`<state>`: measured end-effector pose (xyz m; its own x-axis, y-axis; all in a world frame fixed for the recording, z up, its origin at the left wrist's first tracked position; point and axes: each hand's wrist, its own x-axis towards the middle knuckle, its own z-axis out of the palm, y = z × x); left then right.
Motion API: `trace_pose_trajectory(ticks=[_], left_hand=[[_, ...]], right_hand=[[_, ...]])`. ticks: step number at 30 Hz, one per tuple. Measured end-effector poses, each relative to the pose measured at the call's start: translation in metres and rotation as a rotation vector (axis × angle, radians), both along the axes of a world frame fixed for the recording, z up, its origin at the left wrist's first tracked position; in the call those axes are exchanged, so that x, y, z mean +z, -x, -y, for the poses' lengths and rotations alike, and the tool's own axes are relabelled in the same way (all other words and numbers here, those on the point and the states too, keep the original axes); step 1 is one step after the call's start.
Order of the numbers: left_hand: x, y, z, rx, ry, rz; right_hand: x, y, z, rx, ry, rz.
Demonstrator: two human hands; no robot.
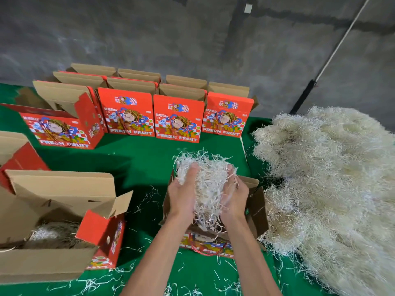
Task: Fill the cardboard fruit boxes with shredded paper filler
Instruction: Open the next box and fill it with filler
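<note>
A clump of white shredded paper (pixel 208 178) is held between both my hands above an open red cardboard fruit box (pixel 255 206) in front of me. My left hand (pixel 184 192) cups the clump's left side, my right hand (pixel 234 194) cups its right side, fingers curled round it. Strands hang down into the box, whose inside is mostly hidden by my hands. At the left, a second open box (pixel 64 212) holds shredded paper at its bottom. A big heap of shredded paper (pixel 333 189) lies at the right.
Several open red "Fresh Fruit" boxes (pixel 178 118) stand in rows at the back of the green-covered table (pixel 139 159). Another box (pixel 15 154) sits at the far left edge. Loose paper strands litter the cloth near me. A grey wall rises behind.
</note>
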<state>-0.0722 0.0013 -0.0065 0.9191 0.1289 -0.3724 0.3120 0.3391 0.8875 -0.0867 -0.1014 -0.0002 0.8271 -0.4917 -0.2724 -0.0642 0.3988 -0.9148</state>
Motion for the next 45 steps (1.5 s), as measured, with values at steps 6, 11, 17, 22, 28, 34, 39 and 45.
trace_pose_trajectory(ticks=[6,11,17,22,28,34,39,45], left_hand=[[0.007,-0.01,-0.014,-0.021,0.159,-0.054],[0.015,-0.011,-0.024,-0.028,0.324,-0.202],[0.009,-0.013,-0.023,-0.24,0.306,-0.181],[0.005,-0.013,-0.019,-0.337,0.355,-0.265],[0.017,-0.016,-0.001,-0.351,0.131,-0.159],[0.017,-0.019,0.005,-0.115,-0.275,0.216],[0.024,-0.006,0.029,-0.205,-0.21,0.28],[0.022,-0.019,0.016,-0.052,-0.242,0.323]], right_hand=[[0.009,0.006,0.014,0.005,-0.047,-0.004],[0.011,0.021,0.03,0.185,-0.319,-0.025],[0.007,0.021,0.057,0.338,-0.362,0.161],[0.016,0.023,0.055,0.377,-0.374,0.141],[0.005,0.015,0.037,0.126,0.119,-0.122],[0.009,0.013,0.029,0.042,0.331,-0.089],[0.016,0.004,0.0,-0.015,0.679,0.124],[0.017,-0.005,0.004,-0.163,0.554,0.242]])
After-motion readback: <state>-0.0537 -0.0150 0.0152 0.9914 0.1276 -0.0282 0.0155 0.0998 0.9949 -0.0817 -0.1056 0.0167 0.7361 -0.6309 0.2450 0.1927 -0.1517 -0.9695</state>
